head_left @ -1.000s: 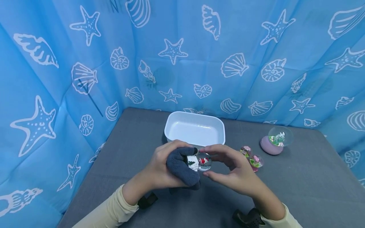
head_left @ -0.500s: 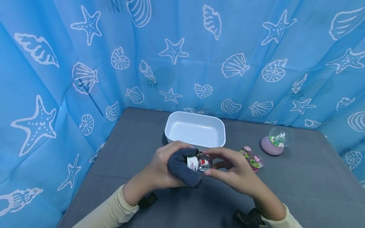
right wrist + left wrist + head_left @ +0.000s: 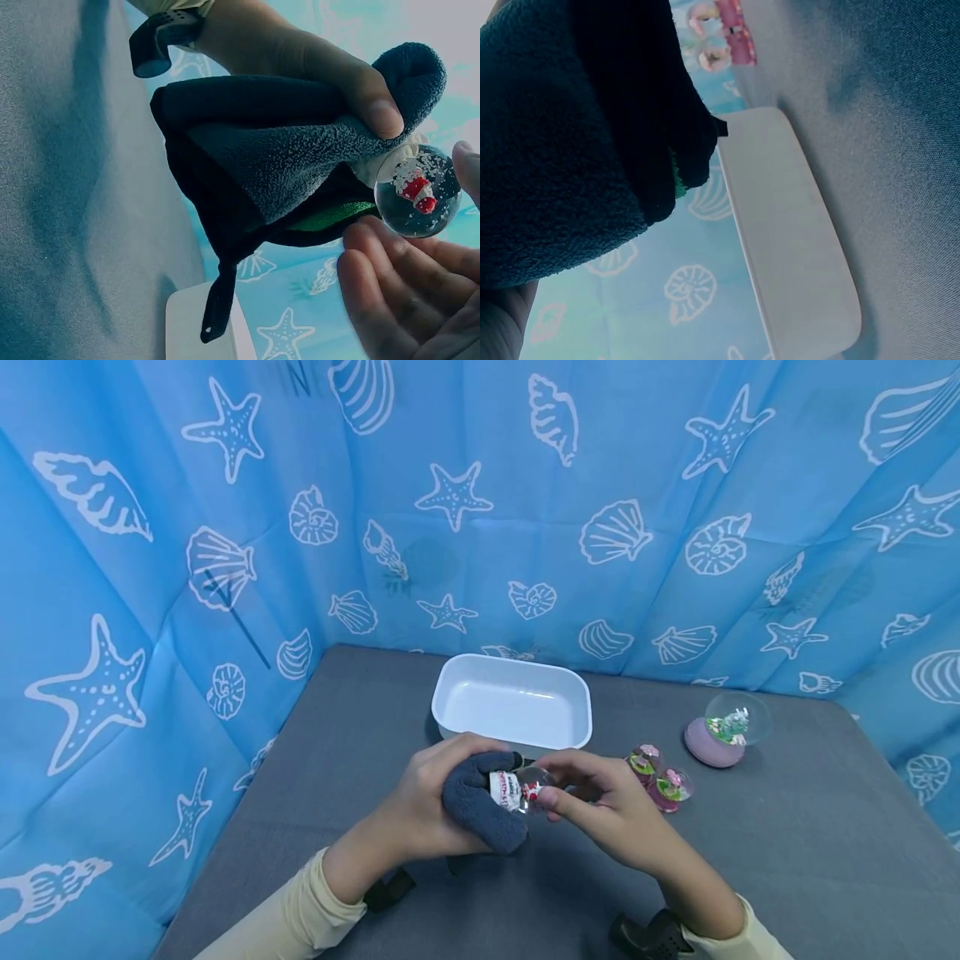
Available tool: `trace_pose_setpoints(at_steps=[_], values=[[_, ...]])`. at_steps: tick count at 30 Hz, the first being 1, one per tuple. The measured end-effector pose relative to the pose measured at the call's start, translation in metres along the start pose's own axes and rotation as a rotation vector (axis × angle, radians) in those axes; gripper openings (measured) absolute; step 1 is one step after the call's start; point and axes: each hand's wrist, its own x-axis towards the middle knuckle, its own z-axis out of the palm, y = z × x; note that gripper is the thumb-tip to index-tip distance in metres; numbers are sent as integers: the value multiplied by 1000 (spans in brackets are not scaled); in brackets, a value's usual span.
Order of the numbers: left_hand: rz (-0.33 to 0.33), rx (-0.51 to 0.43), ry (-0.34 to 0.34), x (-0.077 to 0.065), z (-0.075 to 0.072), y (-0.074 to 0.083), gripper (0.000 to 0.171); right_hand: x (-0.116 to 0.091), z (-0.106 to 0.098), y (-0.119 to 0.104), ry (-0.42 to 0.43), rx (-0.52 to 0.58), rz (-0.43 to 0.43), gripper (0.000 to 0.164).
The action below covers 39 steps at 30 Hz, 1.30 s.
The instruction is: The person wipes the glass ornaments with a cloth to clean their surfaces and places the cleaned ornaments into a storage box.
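A small snow globe [image 3: 534,787] with a red-and-white figure lies sideways between both hands. Its white base with red lettering sits in a dark blue-grey plush cloth [image 3: 480,803], which has a black edging, a hanging loop and a green patch showing in the right wrist view. My left hand [image 3: 429,793] grips the cloth around the base, its thumb pressed on the fabric. The right hand [image 3: 613,802] pinches the clear glass ball [image 3: 417,192] between thumb and fingers. In the left wrist view the cloth hides the globe.
Behind the hands stands a white rectangular basin [image 3: 513,702]. To the right are two small pink snow globes [image 3: 670,787] and a larger one with a lilac base [image 3: 714,743], on a grey-covered table [image 3: 360,718]. A blue seashell-print curtain [image 3: 480,568] rises behind.
The globe has turned in the cloth, from a tree on its base to lettering. My right fingers have closed in further over the glass. The left hand has hardly moved.
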Motion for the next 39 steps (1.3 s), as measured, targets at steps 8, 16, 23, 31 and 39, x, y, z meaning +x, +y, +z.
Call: trace_pose_setpoints(at_steps=[8, 16, 23, 31, 39], values=[[21, -21, 18, 1, -1, -1, 73, 0, -1, -1, -10, 4, -6, 43], [16, -11, 20, 2, -3, -1, 77, 0, -2, 0, 37, 45, -269, 75], [21, -13, 19, 2, -2, -2, 75, 2, 1, 1, 33, 12, -315, 62], [24, -18, 24, 2, -2, -3, 73, 2, 1, 3, 26, 9, -283, 61], [27, -14, 33, 1, -2, -3, 72, 0, -1, 2, -3, -11, -168, 59]])
